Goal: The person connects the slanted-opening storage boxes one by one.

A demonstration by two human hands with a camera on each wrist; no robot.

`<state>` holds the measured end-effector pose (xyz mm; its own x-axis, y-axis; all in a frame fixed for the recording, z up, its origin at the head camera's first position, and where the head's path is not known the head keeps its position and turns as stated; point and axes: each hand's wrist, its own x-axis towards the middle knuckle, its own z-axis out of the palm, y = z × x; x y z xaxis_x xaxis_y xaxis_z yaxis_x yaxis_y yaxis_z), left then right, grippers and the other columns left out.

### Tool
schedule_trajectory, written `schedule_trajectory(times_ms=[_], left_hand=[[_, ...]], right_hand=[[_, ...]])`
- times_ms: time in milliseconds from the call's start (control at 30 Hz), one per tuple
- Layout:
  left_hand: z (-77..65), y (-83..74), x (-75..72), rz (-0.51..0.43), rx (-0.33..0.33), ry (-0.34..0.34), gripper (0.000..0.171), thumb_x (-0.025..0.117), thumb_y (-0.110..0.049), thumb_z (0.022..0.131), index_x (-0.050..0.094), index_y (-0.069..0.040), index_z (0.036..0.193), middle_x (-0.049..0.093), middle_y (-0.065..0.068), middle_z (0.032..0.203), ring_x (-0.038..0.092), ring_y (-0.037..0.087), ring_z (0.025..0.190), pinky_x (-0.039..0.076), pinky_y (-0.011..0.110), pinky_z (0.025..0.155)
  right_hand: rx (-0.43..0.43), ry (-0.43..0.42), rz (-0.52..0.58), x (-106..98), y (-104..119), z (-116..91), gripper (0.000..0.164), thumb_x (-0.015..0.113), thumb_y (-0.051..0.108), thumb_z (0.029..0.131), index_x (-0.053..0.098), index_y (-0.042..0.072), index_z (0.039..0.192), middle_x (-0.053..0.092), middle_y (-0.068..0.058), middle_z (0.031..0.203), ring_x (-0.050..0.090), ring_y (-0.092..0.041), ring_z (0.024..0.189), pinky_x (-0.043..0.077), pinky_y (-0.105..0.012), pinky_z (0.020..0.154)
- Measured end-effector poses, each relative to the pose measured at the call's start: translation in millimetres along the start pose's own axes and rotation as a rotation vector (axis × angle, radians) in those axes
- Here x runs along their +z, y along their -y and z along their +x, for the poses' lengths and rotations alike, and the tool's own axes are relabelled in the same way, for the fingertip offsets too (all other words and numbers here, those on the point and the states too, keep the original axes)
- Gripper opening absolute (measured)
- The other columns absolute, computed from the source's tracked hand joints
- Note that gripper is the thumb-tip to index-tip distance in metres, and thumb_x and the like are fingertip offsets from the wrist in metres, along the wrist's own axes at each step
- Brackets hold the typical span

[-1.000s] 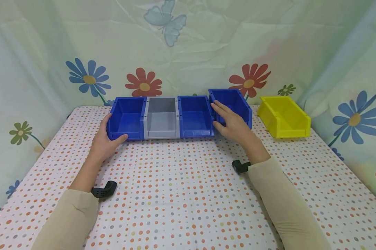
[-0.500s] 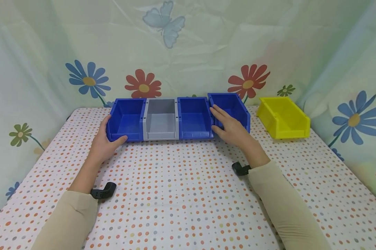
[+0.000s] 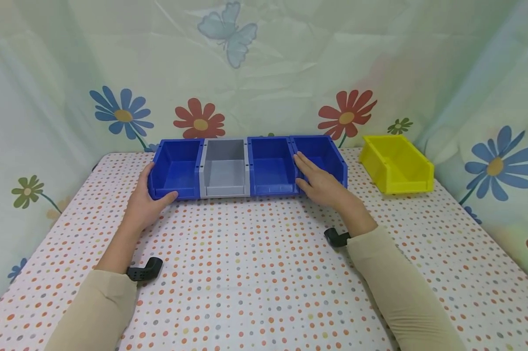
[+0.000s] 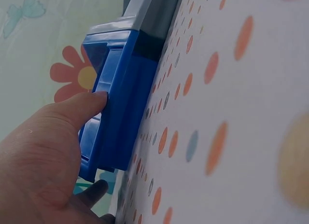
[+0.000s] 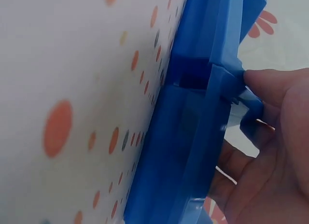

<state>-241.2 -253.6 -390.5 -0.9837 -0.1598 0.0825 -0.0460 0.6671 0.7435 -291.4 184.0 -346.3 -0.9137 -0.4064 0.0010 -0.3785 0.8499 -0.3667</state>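
Observation:
A row of joined storage bins stands at the back of the table: a left blue bin [image 3: 178, 168], a grey bin [image 3: 225, 168], a middle blue bin [image 3: 273, 167] and a right blue bin [image 3: 318, 151]. My left hand [image 3: 144, 201] holds the left blue bin by its front left corner, thumb on the front lip, fingers along the outer side. With my right hand [image 3: 323, 185] I grip the right blue bin at the wall beside the middle one. In the right wrist view the thumb [image 5: 270, 86] touches the seam's front corner. The right bin's front is partly hidden.
A yellow bin [image 3: 397, 165] stands apart at the right, angled slightly. The table [image 3: 246, 273] has a dotted cloth. A flowered curtain [image 3: 281, 68] hangs close behind the bins and along both sides.
The right blue bin has come down and slightly left, from standing higher than the row to nearly level with it. My right hand moved down with it; my left hand stayed in place.

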Motion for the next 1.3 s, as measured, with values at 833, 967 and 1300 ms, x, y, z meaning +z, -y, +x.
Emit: schedule_trajectory(times_ms=[833, 967, 1300], left_hand=[[0.2, 5.0, -3.2, -0.002, 0.001, 0.005, 0.104, 0.07, -0.045, 0.097, -0.005, -0.031, 0.167, 0.008, 0.022, 0.173, 0.016, 0.055, 0.155, 0.021, 0.077, 0.119], [-0.6, 4.6, -2.0, -0.001, -0.003, 0.012, 0.104, 0.069, -0.046, 0.097, -0.006, -0.031, 0.167, 0.007, 0.022, 0.173, 0.016, 0.055, 0.155, 0.021, 0.077, 0.119], [1.2, 1.2, -0.7, -0.001, 0.014, 0.006, 0.104, 0.07, -0.044, 0.097, -0.005, -0.03, 0.168, 0.009, 0.021, 0.173, 0.017, 0.055, 0.155, 0.022, 0.076, 0.118]], right_hand=[[-0.04, -0.185, 0.053, 11, -3, -4, 0.069, 0.054, 0.037, 0.108, 0.023, 0.019, 0.167, 0.016, -0.004, 0.175, 0.031, -0.039, 0.155, 0.031, -0.064, 0.122], [-0.054, -0.269, 0.071, 6, -5, -7, 0.064, 0.055, 0.032, 0.107, 0.03, 0.015, 0.164, 0.026, -0.01, 0.172, 0.032, -0.039, 0.154, 0.03, -0.062, 0.123], [-0.08, -0.445, 0.091, -8, -17, -11, 0.054, 0.056, 0.023, 0.106, 0.044, 0.01, 0.157, 0.042, -0.016, 0.163, 0.035, -0.039, 0.153, 0.028, -0.062, 0.124]])
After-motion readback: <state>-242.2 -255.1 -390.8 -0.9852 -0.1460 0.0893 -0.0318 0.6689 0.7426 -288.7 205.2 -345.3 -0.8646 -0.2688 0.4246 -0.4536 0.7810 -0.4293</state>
